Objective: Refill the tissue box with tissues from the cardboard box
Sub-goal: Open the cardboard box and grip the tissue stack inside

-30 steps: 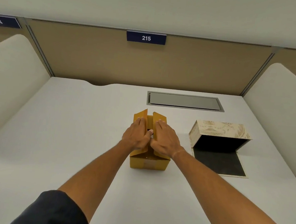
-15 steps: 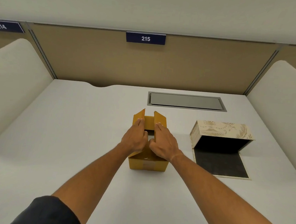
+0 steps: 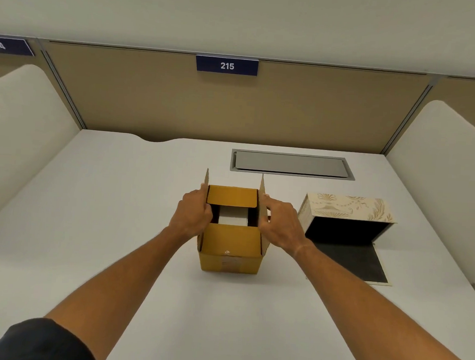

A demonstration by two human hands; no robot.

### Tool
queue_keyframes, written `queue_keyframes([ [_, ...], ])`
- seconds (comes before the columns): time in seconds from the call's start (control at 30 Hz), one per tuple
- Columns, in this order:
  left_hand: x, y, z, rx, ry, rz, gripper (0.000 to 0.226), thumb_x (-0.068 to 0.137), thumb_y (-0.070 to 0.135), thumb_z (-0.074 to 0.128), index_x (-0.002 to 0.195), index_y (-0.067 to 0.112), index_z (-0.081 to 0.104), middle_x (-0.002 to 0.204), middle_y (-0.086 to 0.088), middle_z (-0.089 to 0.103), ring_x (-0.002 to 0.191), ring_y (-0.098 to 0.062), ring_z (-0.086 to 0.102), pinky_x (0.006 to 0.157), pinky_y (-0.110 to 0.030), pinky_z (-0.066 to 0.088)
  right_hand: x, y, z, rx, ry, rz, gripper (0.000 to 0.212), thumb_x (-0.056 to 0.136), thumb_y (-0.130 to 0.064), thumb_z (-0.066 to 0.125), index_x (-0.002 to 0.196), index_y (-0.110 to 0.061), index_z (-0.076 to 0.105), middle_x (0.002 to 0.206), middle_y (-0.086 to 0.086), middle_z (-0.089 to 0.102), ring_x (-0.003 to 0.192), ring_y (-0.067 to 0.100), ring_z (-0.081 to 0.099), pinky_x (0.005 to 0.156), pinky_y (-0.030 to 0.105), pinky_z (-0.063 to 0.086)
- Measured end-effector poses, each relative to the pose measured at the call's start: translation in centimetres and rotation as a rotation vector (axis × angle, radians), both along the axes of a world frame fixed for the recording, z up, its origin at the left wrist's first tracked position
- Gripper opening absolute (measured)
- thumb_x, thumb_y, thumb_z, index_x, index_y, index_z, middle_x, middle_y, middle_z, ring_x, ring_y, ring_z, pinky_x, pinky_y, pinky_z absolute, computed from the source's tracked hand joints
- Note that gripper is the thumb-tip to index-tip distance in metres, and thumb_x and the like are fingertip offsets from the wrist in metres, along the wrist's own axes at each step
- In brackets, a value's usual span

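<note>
While flaps upright, hands (image 3: 194, 214) gripping cardboard box (image 3: 231, 246)

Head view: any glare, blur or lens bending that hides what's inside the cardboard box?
Head view: even, soft light with no glare; the cardboard box is sharp, and a white block shows through its opening between the left hand and right hand. Wide-angle bending curves the partition edges, not the centre. The tissue box interior is deep black, so its contents cannot be read.
</note>
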State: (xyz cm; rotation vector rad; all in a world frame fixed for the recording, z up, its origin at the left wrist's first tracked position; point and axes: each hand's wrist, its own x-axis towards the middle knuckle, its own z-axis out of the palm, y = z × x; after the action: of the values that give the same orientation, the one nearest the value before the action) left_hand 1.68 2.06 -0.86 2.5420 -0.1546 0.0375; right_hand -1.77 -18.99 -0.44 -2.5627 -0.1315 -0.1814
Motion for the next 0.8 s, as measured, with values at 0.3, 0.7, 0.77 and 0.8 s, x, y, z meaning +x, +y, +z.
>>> queue_keyframes([
  [0.3, -0.2, 3.1, -0.5, 0.045, 0.136, 0.162, 0.033, 0.088, 0.006, 0.046, 0.119, -0.002, 0.05, 0.11, -0.022, 0.057, 0.089, -0.03, 0.052, 0.077, -0.04, 0.046, -0.9, -4.0, -0.5, 0.049, 0.115, -0.112, 0.051, 0.086, -0.009, 0.056, 0.136, -0.002, 0.048, 0.124, 0.017, 0.063, 0.103, 0.031, 0.064, 0.083, 0.035, 0.057],
  [0.7, -0.3, 3.6, -3.8, 0.162, 0.233, 0.137, 0.032, 0.092, 0.011, 0.049, 0.12, -0.003, 0.053, 0.141, -0.021, 0.039, 0.115, -0.036, 0.052, 0.096, -0.042, 0.046, -1.1, -3.8, -2.6, -0.148, 0.254, -0.186, 0.035, 0.091, -0.017, 0.053, 0.123, -0.005, 0.057, 0.128, 0.015, 0.057, 0.119, 0.033, 0.054, 0.099, 0.041, 0.045],
  [0.77, -0.3, 3.4, -4.2, 0.153, 0.22, 0.109, 0.025, 0.094, 0.013, 0.045, 0.111, -0.002, 0.056, 0.127, -0.02, 0.051, 0.104, -0.031, 0.055, 0.09, -0.038, 0.047, -0.9, -3.7, -3.3, -0.138, 0.254, -0.185, 0.028, 0.089, -0.016, 0.051, 0.114, -0.007, 0.061, 0.118, 0.013, 0.061, 0.111, 0.031, 0.058, 0.092, 0.038, 0.049],
  [0.8, -0.2, 3.3, -4.4, 0.138, 0.215, 0.102, 0.023, 0.095, 0.014, 0.043, 0.105, -0.001, 0.058, 0.119, -0.02, 0.056, 0.096, -0.028, 0.056, 0.084, -0.035, 0.047, -0.7, -3.5, -3.6, -0.13, 0.252, -0.183, 0.024, 0.089, -0.016, 0.049, 0.107, -0.008, 0.063, 0.111, 0.011, 0.064, 0.103, 0.029, 0.061, 0.086, 0.036, 0.05],
])
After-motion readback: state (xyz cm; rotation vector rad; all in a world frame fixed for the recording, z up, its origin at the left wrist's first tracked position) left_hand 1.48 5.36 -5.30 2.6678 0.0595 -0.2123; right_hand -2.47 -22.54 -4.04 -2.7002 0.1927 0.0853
